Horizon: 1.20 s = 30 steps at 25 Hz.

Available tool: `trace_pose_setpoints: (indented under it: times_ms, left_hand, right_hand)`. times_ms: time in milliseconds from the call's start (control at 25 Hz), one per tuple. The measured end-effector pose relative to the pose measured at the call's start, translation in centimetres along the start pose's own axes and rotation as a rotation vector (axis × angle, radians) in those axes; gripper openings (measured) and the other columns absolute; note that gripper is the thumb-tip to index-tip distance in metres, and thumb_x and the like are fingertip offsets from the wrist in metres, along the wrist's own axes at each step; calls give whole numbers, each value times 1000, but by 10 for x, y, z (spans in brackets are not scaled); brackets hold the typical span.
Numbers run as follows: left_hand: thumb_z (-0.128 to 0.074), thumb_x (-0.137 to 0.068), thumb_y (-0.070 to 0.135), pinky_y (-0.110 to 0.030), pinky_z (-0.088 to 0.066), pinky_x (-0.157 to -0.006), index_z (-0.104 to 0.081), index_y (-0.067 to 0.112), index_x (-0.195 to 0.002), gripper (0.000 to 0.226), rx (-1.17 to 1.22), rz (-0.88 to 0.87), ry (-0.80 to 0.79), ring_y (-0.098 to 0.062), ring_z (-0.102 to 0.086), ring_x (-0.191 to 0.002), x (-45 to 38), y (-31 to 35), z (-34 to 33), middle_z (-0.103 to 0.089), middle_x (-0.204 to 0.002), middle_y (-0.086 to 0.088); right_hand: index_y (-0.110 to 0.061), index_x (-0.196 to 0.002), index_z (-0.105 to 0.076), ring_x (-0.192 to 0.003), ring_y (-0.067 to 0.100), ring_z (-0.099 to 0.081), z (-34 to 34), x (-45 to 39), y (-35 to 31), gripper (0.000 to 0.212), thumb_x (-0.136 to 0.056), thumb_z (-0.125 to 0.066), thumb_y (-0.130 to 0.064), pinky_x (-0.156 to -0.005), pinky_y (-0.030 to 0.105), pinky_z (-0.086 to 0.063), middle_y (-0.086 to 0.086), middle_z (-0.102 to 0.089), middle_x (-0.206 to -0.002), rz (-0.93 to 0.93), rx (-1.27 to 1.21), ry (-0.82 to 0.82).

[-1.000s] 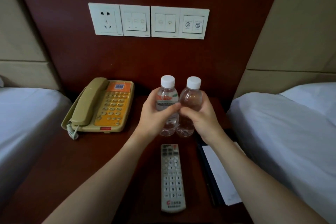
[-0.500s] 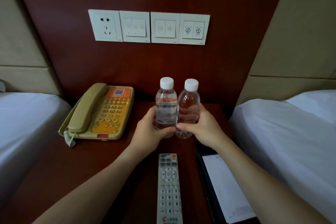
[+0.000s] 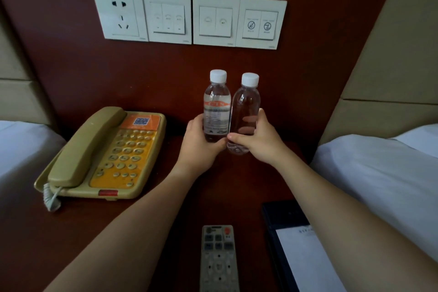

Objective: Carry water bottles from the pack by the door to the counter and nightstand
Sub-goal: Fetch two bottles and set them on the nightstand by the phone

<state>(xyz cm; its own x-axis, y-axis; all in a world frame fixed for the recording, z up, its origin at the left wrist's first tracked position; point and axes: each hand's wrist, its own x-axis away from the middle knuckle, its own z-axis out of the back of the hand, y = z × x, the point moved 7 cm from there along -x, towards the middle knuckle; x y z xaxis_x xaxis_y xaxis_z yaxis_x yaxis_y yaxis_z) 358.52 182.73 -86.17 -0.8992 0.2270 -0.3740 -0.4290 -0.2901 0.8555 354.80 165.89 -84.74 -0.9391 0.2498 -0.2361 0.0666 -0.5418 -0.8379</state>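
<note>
Head view: left hand [image 3: 201, 147] grips labelled bottle [image 3: 216, 111], right hand [image 3: 260, 143] grips plain bottle [image 3: 245, 114], pressed side by side, likely pairing them at nightstand [image 3: 71, 232] rear.

Hands [image 3: 199, 147] grip two bottles [image 3: 216, 108]; seemingly upright

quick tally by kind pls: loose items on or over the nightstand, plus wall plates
Clear plastic water bottles with white caps: 2, left one labelled, right one plain, one per hand
Beige corded desk telephone with orange keypad: 1
Grey TV remote control: 1
Dark folder holding white paper: 1
White wall plates: 4, 1 socket, 3 switch
Total: 9
</note>
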Motion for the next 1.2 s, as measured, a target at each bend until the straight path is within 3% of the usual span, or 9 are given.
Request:
trace_pose_setpoints:
  times_ms: [200,280,400,600,720,840,920,1080,1200]
  left_hand:
    - [-87,-70,20,-13,-49,-77,-36,20,-135,82,74,77,-17,1,-55,-100,-2,-5,-3,-53,-107,19]
    - [-88,-69,20,-10,-49,-68,-39,23,-132,79,83,75,4,1,-56,-99,-2,-5,-1,-55,-111,17]
    - [-87,-69,16,-17,-54,-73,-37,26,-133,81,121,72,11,-3,-60,-103,-1,-5,2,-55,-112,15]
    - [-90,-66,20,-12,-48,-68,-34,31,-130,86,123,74,33,4,-55,-100,0,-2,4,-50,-112,16]
    - [-85,-71,11,-9,-50,-57,-35,31,-125,76,156,91,40,1,-60,-89,0,-4,5,-55,-106,12]
    - [-84,-71,12,-12,-53,-65,-33,29,-131,80,172,91,35,0,-63,-90,0,-4,4,-58,-112,8]
    - [-89,-67,18,-19,-55,-78,-34,33,-130,84,132,65,36,-2,-61,-100,-1,-3,4,-56,-118,9]
    - [-84,-74,17,-13,-53,-66,-32,28,-133,80,121,82,12,0,-63,-91,-2,-5,2,-59,-109,11]
    - [-86,-71,24,-19,-52,-78,-29,31,-130,82,91,52,10,0,-60,-97,-2,-4,-1,-55,-117,12]
  right_hand:
    - [-31,-111,-50,-106,14,-69,-1,-8,9,71,-50,-86,-31,-96,46,-55,-7,-67,-111,-99,-38,-146]
    - [-31,-110,-54,-102,11,-69,4,-5,8,65,-56,-90,-27,-93,40,-56,-9,-68,-108,-87,8,-97]
    - [-26,-118,-51,-94,4,-64,7,-1,6,70,-61,-90,-35,-79,28,-52,-13,-67,-105,-62,89,46]
    - [-31,-124,-45,-103,13,-69,0,-1,20,80,-53,-83,-30,-92,43,-57,-6,-70,-111,-149,-5,-140]
    - [-32,-116,-47,-97,11,-69,4,0,19,76,-52,-87,-31,-87,39,-58,-9,-71,-106,-122,86,-38]
    - [-22,-116,-45,-90,12,-69,-1,-4,16,74,-57,-88,-33,-76,33,-60,-7,-68,-99,-124,112,21]
    - [-21,-124,-41,-97,14,-68,-4,-4,18,73,-64,-81,-23,-82,35,-59,-4,-66,-105,-156,2,-54]
    - [-27,-127,-51,-102,9,-66,5,0,17,69,-66,-82,-16,-94,34,-53,-9,-68,-111,-135,-48,-78]
    - [-22,-118,-50,-90,5,-64,10,1,15,66,-65,-88,-20,-66,13,-50,-11,-65,-102,-115,30,49]
